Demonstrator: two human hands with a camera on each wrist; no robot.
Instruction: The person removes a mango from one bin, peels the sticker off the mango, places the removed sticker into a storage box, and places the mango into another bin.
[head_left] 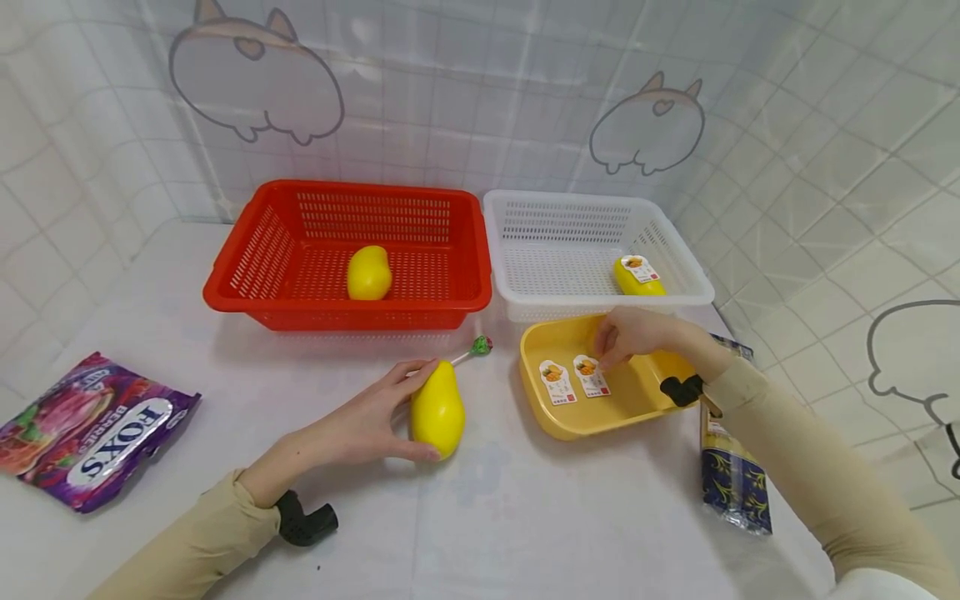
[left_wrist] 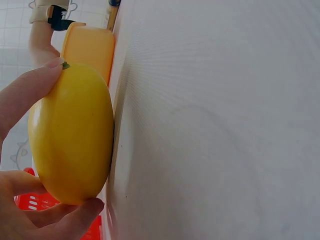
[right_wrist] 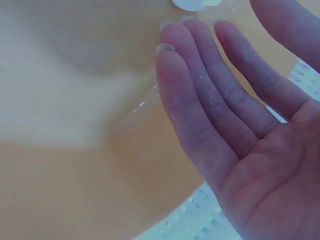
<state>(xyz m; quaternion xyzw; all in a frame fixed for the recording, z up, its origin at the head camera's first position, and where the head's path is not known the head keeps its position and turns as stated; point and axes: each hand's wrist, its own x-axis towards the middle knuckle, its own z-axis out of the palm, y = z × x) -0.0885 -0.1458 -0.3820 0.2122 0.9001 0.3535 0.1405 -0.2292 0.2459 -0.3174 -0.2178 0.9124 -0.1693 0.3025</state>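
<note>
A yellow mango (head_left: pixel 438 412) rests on the white tabletop, and my left hand (head_left: pixel 367 421) grips it from the left. In the left wrist view the thumb is at the stem end of the mango (left_wrist: pixel 75 135) and the fingers at the other end. My right hand (head_left: pixel 637 333) reaches into the yellow basin (head_left: pixel 551 425). Its fingertips are right at the edge of a mango label card (head_left: pixel 592 377), with a second label card (head_left: pixel 557 382) to the left. In the right wrist view, the fingers (right_wrist: pixel 175 85) are fairly straight and hold nothing visible.
A red basket (head_left: pixel 345 317) holds one mango (head_left: pixel 369 273). Beside it, a white basket (head_left: pixel 517 250) contains a labelled mango (head_left: pixel 637 279). A lollipop (head_left: pixel 481 345) lies between basket and basin. A purple candy bag (head_left: pixel 93 433) is at left, a dark-blue patterned packet (head_left: pixel 735 483) at right.
</note>
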